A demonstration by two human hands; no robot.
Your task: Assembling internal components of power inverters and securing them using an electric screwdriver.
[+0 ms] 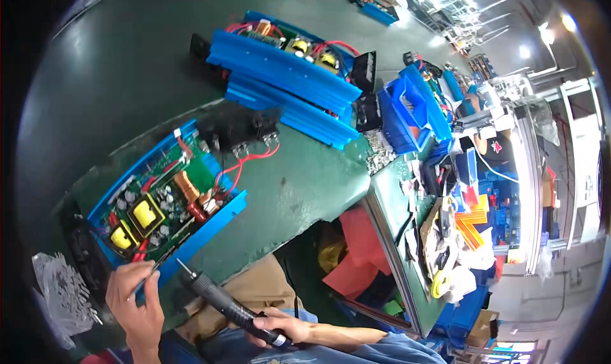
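Observation:
An electric screwdriver, black with a thin bit, is gripped in my right hand. Its tip points up and left toward a blue metal housing that lies open on the green bench. Inside the housing sits a circuit board with yellow-wrapped transformers, a copper coil and red wires. A black end panel hangs off its far end by red wires. At the near left corner of the housing, my left hand is closed with thumb and fingers pinched; what they hold is too small to make out.
A plastic bag of screws lies at the left. Stacked blue housings stand farther back, beside a blue parts bin and loose small metal parts. A cluttered side bench is at the right, with red sheets beneath.

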